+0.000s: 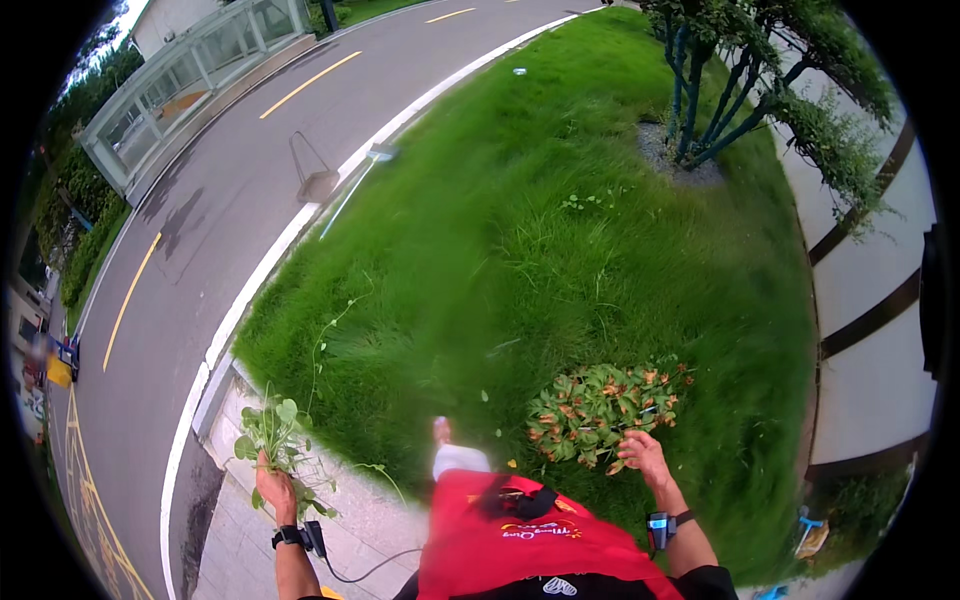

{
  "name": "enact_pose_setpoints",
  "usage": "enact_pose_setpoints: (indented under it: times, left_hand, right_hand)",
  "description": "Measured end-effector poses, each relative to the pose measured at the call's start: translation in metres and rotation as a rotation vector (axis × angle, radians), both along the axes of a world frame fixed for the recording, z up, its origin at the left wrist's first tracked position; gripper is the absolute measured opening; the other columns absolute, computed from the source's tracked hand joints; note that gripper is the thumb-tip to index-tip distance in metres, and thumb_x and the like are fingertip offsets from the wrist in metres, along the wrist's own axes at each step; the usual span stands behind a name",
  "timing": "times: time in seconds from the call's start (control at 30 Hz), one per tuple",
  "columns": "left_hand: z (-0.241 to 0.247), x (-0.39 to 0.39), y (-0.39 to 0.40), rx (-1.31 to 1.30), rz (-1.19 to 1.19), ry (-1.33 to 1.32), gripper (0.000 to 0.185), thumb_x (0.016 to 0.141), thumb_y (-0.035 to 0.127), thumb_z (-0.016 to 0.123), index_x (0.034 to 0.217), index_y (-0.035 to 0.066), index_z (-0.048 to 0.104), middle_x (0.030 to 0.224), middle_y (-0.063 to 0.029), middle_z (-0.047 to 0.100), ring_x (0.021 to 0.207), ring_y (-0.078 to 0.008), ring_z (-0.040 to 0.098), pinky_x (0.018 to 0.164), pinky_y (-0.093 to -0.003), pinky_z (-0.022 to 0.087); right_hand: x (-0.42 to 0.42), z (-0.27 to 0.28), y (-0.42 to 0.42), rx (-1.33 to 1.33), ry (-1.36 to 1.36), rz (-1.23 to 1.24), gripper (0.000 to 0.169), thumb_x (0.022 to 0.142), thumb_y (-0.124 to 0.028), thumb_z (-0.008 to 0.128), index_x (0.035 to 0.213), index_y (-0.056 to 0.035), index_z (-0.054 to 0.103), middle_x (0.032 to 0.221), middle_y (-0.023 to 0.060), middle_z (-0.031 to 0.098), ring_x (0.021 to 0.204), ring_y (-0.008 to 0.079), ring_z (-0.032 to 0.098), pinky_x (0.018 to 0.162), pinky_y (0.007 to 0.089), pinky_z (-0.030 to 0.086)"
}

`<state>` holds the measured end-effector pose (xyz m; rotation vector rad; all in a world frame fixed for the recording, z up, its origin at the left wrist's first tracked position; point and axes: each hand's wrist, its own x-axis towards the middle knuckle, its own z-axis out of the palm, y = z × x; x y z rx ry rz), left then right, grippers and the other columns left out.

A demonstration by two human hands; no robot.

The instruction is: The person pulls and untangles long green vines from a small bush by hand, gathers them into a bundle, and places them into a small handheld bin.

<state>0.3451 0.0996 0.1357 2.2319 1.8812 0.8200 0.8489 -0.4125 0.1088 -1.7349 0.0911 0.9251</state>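
My left hand (275, 491), over the pale paving at the lawn's corner, grips a bunch of uprooted-looking leafy green weeds (274, 426). Long thin stems trail from the bunch, and one vine (322, 346) stretches up across the grass. At the right, my right hand (643, 456) reaches to the near edge of a low leafy plant (592, 409) with many browned, curled leaves. Its fingers are apart and appear to hold nothing; whether they touch the leaves is unclear. A red apron (517, 536) with printing covers my front.
Across the lawn (480, 285), a long-handled broom (349, 196) lies by the white kerb (259, 281), with a long-handled dustpan (319, 185) beside it. A multi-stemmed tree (694, 112) grows at the upper right. A small blue-handled tool (808, 523) lies lower right.
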Motion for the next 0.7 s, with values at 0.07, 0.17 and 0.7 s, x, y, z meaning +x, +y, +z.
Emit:
enact_pose_setpoints:
  times: [0.07,0.17,0.7]
  left_hand:
    - [-0.001,0.071,0.052,0.055,-0.242,0.056,0.029,0.082,-0.001,0.049,0.107,0.006,0.061,0.088,-0.0206,0.063,0.078,-0.0391,0.060,0.067,-0.0417,0.047]
    - [0.024,0.172,0.104,0.023,-0.612,0.103,0.027,0.076,-0.003,0.051,0.100,0.006,0.061,0.081,-0.0200,0.059,0.073,-0.0390,0.059,0.063,-0.0437,0.047]
    - [0.123,0.275,0.184,-0.636,-0.989,-0.645,0.031,0.078,0.003,0.059,0.109,0.005,0.063,0.091,-0.0088,0.066,0.080,-0.0252,0.063,0.070,-0.0334,0.050]
  right_hand:
    - [-0.001,0.007,0.059,-0.040,-0.063,0.053,0.036,0.090,-0.024,0.058,0.120,-0.0064,0.053,0.099,0.0066,0.064,0.081,0.0150,0.064,0.065,0.0270,0.051]
    - [-0.001,0.037,0.168,-0.004,-0.148,0.251,0.039,0.089,-0.022,0.061,0.123,-0.0057,0.051,0.105,0.0082,0.063,0.084,0.0151,0.064,0.070,0.0284,0.050]
    - [-0.021,0.090,0.607,0.523,0.038,0.765,0.070,0.096,-0.059,0.024,0.142,-0.0082,0.036,0.144,0.0168,0.036,0.136,0.0285,0.030,0.112,0.0409,0.024]
